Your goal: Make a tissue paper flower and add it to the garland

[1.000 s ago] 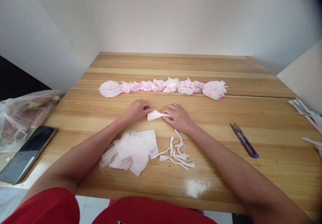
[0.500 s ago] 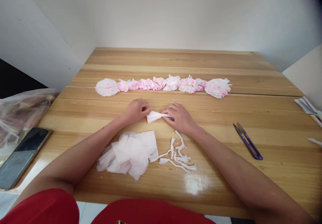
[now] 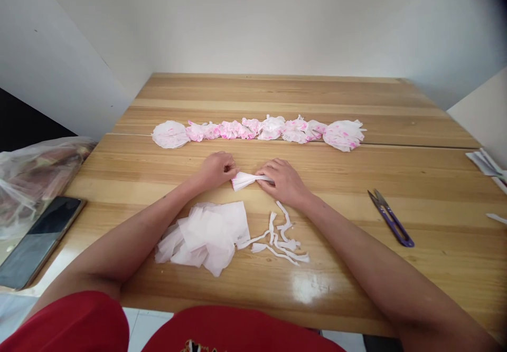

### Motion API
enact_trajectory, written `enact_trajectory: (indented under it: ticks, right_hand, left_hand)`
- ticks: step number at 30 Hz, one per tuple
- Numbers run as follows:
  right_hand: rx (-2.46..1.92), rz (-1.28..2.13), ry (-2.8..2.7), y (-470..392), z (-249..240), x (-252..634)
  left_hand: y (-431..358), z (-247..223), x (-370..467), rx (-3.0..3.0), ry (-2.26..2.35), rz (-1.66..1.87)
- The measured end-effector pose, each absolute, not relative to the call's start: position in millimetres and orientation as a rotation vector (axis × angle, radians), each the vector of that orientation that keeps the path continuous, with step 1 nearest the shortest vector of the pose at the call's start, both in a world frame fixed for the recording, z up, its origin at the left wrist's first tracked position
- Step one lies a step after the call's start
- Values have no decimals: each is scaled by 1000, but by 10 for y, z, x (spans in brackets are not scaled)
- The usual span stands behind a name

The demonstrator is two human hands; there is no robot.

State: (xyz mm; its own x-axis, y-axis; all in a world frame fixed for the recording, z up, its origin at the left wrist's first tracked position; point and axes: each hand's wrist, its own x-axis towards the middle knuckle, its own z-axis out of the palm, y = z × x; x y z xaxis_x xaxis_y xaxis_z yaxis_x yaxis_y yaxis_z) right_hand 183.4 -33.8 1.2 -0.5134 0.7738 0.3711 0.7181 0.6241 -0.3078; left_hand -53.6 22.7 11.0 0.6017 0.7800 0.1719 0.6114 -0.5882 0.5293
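Between my hands is a piece of white pleated tissue paper (image 3: pixel 243 180), pinched narrow near its middle and fanned out at its left end, which has a pink edge. My left hand (image 3: pixel 217 171) is closed on the fanned end at its upper corner. Fingers of my right hand (image 3: pixel 282 180) wrap round the narrow part and the other end, which they partly cover. Just below lies a loose pile of white tissue sheets (image 3: pixel 206 236). Several thin twisted white paper strips (image 3: pixel 279 241) are scattered to the right of the pile.
A row of pink-and-white paper flowers (image 3: pixel 271 129) stretches across the wooden table (image 3: pixel 317 93). Purple thread snips (image 3: pixel 391 219) lie on the right, with folded paper pieces (image 3: pixel 485 162) beyond. At the left edge are a phone (image 3: pixel 39 241) and a clear plastic bag (image 3: pixel 35 183).
The camera view has shifted slightly, so everything sits a little higher in the picture. Both hands keep the same hold on the pleated tissue paper.
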Motion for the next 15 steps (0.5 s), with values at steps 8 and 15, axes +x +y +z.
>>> enact_trajectory:
  ticks: [8,15]
  right_hand:
    - [-1171,174,-2379,-346,33,1840]
    - [-1177,177,-2378,-346,32,1842]
  left_hand:
    - [172,138,-552,2150,1176,723]
    - [154,148,-550,2257,1105,931]
